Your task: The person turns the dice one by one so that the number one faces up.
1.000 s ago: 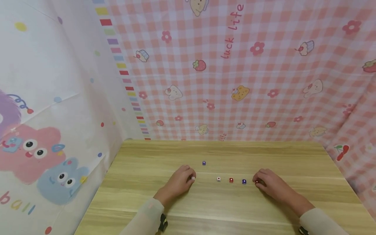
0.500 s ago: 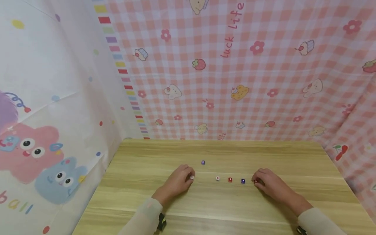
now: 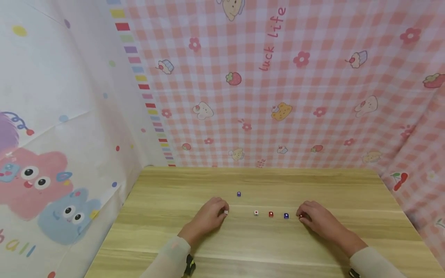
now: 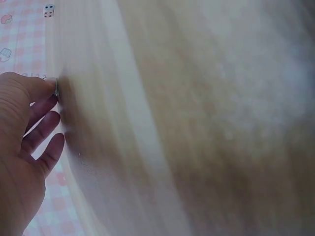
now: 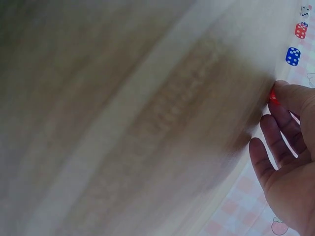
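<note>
My left hand pinches a white die between thumb and fingertips, close over the wooden table. To the right, a white die, a red die and a blue die sit in a spaced row. My right hand is at that row's right end, its thumb and index finger pinching another red die. In the right wrist view, its other fingers are spread and slightly bent. Both pinched dice are partly hidden by the fingers.
Behind the row, nearer the left hand, lies another blue die. The wooden table ends at the back against a pink checked cloth. A white printed cloth hangs along the left side.
The head view has shifted slightly. Both hands keep their pinch and their places relative to the dice.
</note>
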Tool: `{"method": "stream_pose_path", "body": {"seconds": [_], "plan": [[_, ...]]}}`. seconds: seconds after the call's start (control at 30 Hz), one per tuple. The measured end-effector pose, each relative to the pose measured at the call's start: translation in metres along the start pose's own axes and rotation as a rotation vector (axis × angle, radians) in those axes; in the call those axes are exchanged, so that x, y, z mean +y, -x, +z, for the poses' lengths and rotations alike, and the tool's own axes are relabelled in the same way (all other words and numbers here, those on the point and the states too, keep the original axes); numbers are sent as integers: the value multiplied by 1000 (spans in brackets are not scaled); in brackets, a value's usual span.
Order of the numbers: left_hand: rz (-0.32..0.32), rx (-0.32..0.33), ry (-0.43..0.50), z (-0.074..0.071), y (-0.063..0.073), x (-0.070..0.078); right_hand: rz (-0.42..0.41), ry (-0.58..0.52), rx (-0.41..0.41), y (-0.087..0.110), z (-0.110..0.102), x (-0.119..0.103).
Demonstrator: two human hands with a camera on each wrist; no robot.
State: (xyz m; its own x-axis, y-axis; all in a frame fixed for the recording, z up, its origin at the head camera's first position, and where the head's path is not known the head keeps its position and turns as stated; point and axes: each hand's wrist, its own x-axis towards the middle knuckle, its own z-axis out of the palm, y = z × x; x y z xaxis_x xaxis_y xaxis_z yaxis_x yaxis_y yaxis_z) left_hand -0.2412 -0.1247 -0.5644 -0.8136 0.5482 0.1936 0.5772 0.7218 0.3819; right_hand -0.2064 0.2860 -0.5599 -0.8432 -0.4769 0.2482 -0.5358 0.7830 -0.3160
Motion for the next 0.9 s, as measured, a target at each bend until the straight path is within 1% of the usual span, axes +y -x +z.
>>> {"method": "stream_pose_path", "body": {"seconds": [0.33, 0.5, 0.73, 0.9], "plan": [[22, 15, -31, 0, -2, 1, 11, 17, 9, 0, 1, -1], [29, 10, -32, 1, -2, 1, 5, 17, 10, 0, 1, -2], [67, 24, -66, 2, -2, -1, 8, 15, 15, 1, 0, -2], [66, 12, -71, 3, -2, 0, 7, 8, 12, 0, -1, -2]]}}
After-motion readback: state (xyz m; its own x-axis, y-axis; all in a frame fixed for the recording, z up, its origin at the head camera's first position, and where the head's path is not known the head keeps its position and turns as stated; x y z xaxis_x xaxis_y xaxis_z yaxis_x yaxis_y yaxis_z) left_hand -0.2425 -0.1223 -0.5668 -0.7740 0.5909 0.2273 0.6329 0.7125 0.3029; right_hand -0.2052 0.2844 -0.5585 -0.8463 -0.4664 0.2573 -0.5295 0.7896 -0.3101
